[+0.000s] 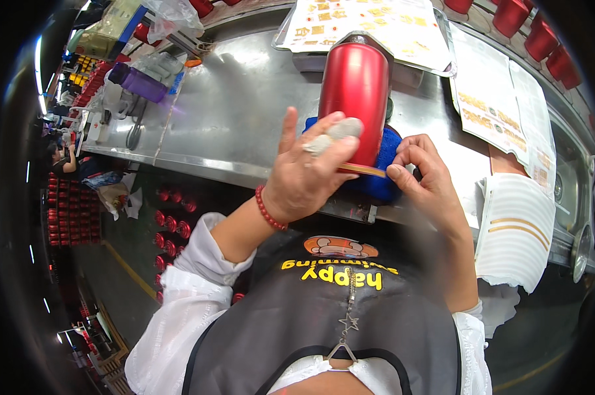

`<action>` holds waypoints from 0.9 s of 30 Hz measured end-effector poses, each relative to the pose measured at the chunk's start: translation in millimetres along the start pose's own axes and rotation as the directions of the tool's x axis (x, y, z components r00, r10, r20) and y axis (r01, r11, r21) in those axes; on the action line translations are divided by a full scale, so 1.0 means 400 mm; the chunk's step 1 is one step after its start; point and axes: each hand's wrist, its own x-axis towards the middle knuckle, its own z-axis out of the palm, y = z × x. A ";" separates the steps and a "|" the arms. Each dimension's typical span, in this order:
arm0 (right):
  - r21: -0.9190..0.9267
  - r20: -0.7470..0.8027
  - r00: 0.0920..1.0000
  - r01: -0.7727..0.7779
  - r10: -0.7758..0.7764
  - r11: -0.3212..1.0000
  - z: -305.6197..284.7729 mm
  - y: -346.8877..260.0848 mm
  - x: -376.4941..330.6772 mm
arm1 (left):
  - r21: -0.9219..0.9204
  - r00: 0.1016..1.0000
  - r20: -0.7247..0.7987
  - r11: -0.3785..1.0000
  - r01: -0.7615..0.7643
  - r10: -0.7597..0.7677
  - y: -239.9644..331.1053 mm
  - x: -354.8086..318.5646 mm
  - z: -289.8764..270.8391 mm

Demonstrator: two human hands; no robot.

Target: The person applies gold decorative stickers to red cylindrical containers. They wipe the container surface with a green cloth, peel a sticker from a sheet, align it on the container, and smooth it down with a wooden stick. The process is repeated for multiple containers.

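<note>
A shiny red metal cylinder (355, 82) lies lengthwise in front of me, its near end over a blue cloth (389, 146). Along the rim of that end runs a thin gold strip (363, 170). My left hand (310, 164) rests against the cylinder's near left side, fingers stretched apart, with pale covers on some fingertips. My right hand (429, 174) pinches at the strip's right end, thumb and index finger together. What supports the cylinder underneath is mostly hidden.
A tray of printed decal sheets (409, 33) stands behind the cylinder. More sheets (488, 99) and a white stack with gold bands (518, 230) hang over the metal bench (245, 99) at right. A purple bottle (139, 83) lies left. Red cylinders (541, 36) line the far side.
</note>
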 end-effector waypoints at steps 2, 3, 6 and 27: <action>-0.026 -0.013 1.000 0.004 -0.005 1.000 0.001 0.003 -0.004 | -0.080 0.996 -0.021 0.993 0.086 -0.088 -0.013 -0.037 -0.012; -0.027 -0.035 0.999 0.014 -0.015 1.000 0.004 -0.001 -0.004 | -0.112 0.989 -0.008 0.983 0.145 -0.147 -0.012 -0.049 -0.013; -0.063 -0.100 0.994 0.035 -0.041 0.997 0.017 -0.010 -0.009 | -0.187 0.954 0.051 0.936 0.299 -0.295 0.000 -0.055 -0.026; -0.394 -0.160 0.907 0.302 -0.389 0.868 0.097 -0.008 -0.072 | -0.642 0.820 0.115 0.588 0.492 -0.561 0.017 0.003 0.014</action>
